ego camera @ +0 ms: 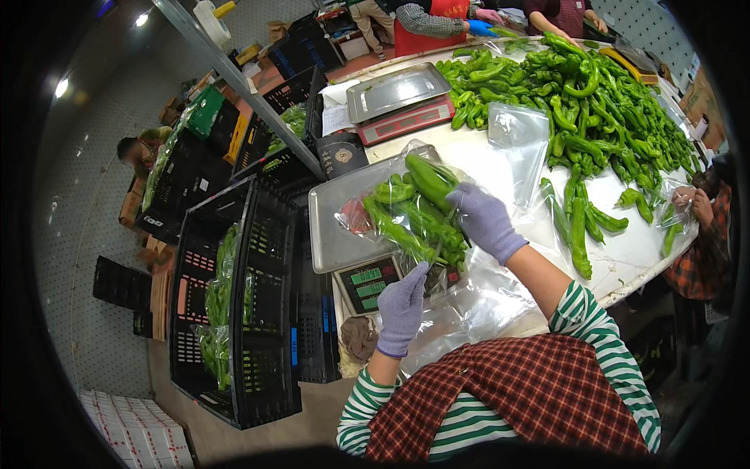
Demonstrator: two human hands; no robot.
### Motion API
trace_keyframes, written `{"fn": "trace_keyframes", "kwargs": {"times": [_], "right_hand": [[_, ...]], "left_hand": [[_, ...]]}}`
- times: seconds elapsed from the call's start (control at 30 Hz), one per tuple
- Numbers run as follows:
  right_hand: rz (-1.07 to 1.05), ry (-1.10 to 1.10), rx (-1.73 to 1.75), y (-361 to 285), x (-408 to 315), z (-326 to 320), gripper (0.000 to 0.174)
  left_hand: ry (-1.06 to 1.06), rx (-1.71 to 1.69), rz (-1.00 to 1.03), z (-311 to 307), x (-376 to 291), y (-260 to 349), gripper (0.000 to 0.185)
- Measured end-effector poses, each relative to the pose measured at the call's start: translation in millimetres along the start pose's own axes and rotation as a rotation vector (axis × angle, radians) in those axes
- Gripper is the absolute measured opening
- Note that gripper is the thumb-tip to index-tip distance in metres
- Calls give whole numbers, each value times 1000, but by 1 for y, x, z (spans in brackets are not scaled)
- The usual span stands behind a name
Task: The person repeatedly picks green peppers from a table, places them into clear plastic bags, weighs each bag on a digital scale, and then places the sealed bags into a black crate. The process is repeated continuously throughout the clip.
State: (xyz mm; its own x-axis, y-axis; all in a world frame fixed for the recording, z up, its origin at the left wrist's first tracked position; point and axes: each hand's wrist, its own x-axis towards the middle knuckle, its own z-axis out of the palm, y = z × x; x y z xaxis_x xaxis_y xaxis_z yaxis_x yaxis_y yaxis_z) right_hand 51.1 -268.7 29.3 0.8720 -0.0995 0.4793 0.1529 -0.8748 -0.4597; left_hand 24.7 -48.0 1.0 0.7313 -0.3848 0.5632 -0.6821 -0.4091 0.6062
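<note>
A clear plastic bag (404,220) of long green peppers lies over the steel pan (328,246) of a digital scale and reaches past its display (369,285). My left hand (402,311), in a lilac knit glove, pinches the bag's near edge. My right hand (489,225), gloved alike, closes around the lower end of a large green pepper (430,182) at the bag's other side. Film glare hides whether that pepper is wholly inside. A reddish patch (355,216) shows through the bag's left end. Loose clear bags (469,311) spread before my apron.
A heap of green peppers (592,105) covers the table's far right. A stack of clear bags (518,132) lies beside it. Beyond stands a second scale (404,105). Black crates (263,305) with bagged peppers are at left. Co-workers' hands (483,26) work across the table.
</note>
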Motion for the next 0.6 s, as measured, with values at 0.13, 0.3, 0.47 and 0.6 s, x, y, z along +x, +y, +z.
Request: {"fn": "trace_keyframes", "kwargs": {"times": [0.13, 0.3, 0.47, 0.6], "right_hand": [[-78, 108, 354, -1, 0, 11, 28], [-34, -162, 114, 6, 1, 5, 23], [-177, 55, 139, 2, -17, -24, 14], [-119, 382, -29, 21, -50, -39, 34]], "left_hand": [[-30, -7, -78, -4, -1, 5, 23], [58, 6, 13, -3, -6, -1, 30], [116, -38, -71, -6, -14, -3, 35], [-4, 59, -376, -7, -20, 10, 64]]}}
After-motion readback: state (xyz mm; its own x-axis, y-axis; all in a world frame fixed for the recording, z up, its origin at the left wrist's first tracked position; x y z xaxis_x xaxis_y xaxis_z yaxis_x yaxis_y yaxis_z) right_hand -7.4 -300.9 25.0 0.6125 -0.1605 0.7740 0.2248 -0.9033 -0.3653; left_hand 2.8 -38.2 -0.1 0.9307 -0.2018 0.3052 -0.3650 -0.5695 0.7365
